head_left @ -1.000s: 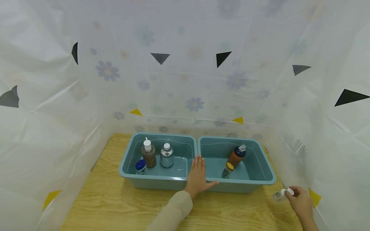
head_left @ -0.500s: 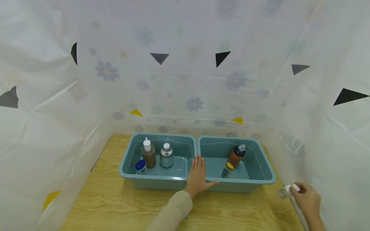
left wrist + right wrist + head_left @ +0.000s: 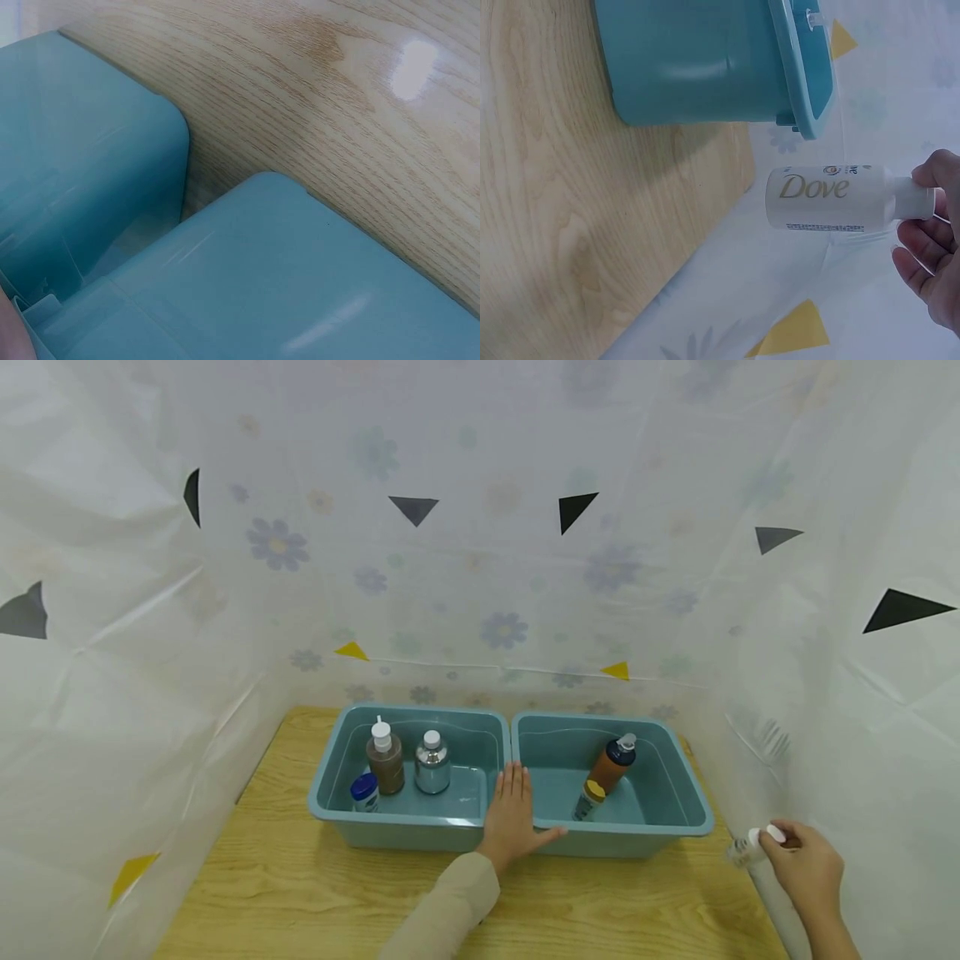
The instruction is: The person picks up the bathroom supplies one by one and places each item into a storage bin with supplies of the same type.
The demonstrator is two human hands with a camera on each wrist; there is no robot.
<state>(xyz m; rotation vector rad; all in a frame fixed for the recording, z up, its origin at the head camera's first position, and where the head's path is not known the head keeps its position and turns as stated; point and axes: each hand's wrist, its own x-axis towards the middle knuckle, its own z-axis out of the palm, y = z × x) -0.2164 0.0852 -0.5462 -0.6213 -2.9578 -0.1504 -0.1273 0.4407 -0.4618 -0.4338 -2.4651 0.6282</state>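
Two teal bins stand side by side on a wooden table. My left hand lies flat with straight fingers over the near rims where the left bin and right bin meet. My right hand grips a small white Dove bottle by its cap, off the table's right front corner, held sideways beside the right bin. The left wrist view shows only the two bins' outer walls and the table.
The left bin holds a brown bottle, a silver bottle and a blue-capped one. The right bin holds a leaning orange bottle and a yellow-capped one. White flowered sheeting walls in the table at the back and both sides.
My right hand has carried the Dove bottle up and to the right, away from the table edge. My left hand has stayed where it was.
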